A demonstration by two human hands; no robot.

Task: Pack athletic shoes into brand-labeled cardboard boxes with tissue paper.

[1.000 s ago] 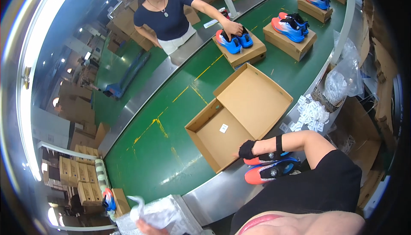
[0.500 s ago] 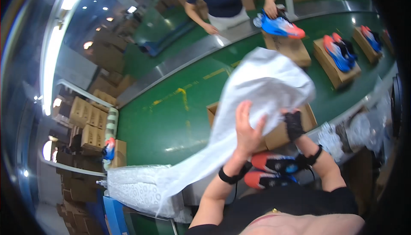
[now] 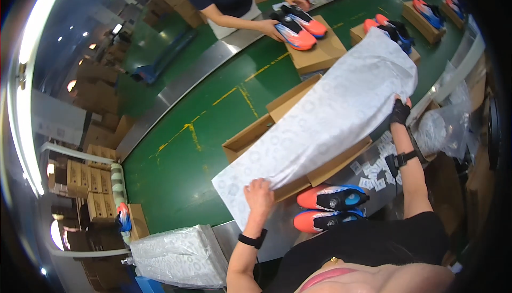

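Note:
A white patterned sheet of tissue paper stretches between my hands, over an open cardboard box on the green belt. My left hand pinches the sheet's near edge at its lower left. On the right, my right hand, in a black fingerless glove, is closed on the sheet's other end; its fingertips are partly hidden. Much of the box's inside is covered by the paper. A pair of orange, black and blue sneakers lies side by side between my body and the box.
Across the belt, a person's hands touch a similar pair of sneakers on a closed box. More shoe-topped boxes stand far right. Small white packets lie near my right forearm. A plastic-wrapped paper stack sits lower left.
The bunched sheet is now spread over the box. My hands have moved apart, left hand down-left, right hand up-right. The person opposite now has both hands at a pair of sneakers.

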